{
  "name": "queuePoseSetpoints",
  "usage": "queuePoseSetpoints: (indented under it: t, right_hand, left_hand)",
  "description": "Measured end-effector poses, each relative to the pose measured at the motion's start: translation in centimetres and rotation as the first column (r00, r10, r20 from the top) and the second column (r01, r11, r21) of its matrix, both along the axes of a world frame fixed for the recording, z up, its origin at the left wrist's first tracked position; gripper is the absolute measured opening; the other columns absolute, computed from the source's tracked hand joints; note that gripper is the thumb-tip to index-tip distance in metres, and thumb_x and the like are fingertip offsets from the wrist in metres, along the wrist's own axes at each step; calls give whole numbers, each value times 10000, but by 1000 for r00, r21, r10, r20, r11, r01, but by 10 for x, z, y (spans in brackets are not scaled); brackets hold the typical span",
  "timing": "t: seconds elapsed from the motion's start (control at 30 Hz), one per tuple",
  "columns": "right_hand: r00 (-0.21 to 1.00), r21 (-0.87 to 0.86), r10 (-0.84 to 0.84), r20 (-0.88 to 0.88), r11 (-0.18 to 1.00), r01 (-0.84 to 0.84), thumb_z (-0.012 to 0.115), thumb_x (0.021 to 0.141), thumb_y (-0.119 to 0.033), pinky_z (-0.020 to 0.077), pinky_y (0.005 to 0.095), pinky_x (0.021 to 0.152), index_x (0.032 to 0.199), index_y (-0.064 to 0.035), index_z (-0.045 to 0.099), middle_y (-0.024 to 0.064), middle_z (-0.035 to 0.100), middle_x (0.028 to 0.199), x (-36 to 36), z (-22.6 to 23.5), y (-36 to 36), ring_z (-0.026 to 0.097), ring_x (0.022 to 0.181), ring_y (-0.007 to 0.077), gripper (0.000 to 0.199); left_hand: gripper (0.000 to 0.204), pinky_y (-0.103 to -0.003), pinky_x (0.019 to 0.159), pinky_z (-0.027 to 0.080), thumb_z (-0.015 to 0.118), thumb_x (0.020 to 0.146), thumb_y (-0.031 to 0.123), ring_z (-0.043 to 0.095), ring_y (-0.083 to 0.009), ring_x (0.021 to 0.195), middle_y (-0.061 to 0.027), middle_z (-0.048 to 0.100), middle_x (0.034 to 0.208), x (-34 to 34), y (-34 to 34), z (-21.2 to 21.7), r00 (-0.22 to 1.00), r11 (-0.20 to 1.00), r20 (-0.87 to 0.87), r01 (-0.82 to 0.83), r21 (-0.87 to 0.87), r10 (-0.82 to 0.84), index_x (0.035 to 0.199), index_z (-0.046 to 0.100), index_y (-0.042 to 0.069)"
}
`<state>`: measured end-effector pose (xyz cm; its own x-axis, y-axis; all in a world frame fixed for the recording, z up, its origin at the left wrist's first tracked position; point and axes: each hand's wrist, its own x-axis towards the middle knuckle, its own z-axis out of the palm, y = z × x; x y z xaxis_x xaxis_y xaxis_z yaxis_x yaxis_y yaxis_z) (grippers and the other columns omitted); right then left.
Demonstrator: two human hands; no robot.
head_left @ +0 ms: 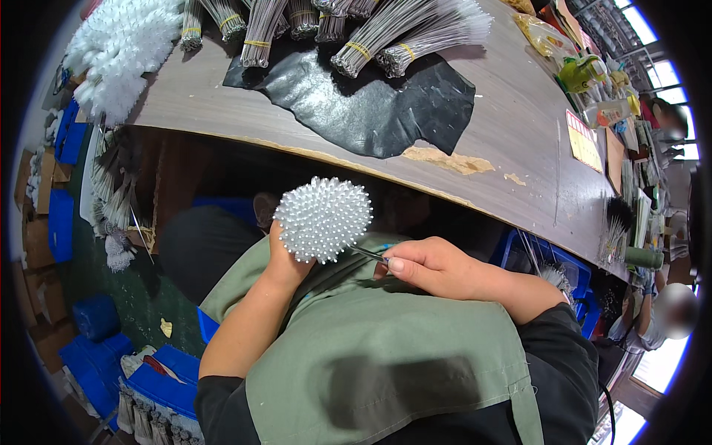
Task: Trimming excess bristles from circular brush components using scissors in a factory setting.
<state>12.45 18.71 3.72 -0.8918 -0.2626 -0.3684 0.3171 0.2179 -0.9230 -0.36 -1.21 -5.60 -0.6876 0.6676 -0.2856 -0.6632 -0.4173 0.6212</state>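
Observation:
Over my lap I hold a round bunch of white, bead-tipped stems, its domed head facing up. My left hand is closed round it from the left and below; most of its fingers are hidden behind the bunch. My right hand pinches a slim dark metal tool between thumb and fingers. The tool's far end reaches the lower right edge of the bunch, where its tip is hidden. A green apron lies under both hands.
Ahead is a grey wooden table with a chipped front edge. A black leather-like sheet lies there beside several banded wire bundles. White stems are heaped far left; blue bins stand lower left. Another person is far right.

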Motion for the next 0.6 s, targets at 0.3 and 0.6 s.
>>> queuePoseSetpoints:
  t: [0.3, 0.6]
  right_hand:
    - [1000, 72, -27, -6, 997, 27, 434, 1000, -341, 457, 340, 653, 936, -24, 613, 117, 545, 690, 0, 0, -2, 523, 647, 217, 370]
    - [998, 115, -35, -54, 993, 41, 447, 994, -331, 438, 375, 614, 823, -13, 532, 147, 508, 661, -1, -3, -2, 495, 604, 279, 371]
  left_hand:
    - [369, -498, 999, 458, 372, 980, 185, 575, -350, 1131, -210, 556, 1247, 0, 1, -4, 996, 996, 85, -15, 83, 8, 1245, 492, -43]
    - [402, -516, 991, 462, 376, 974, 222, 573, -373, 1130, -234, 550, 1250, -1, 2, -11, 997, 997, -66, 32, -72, -37, 1247, 488, -51]
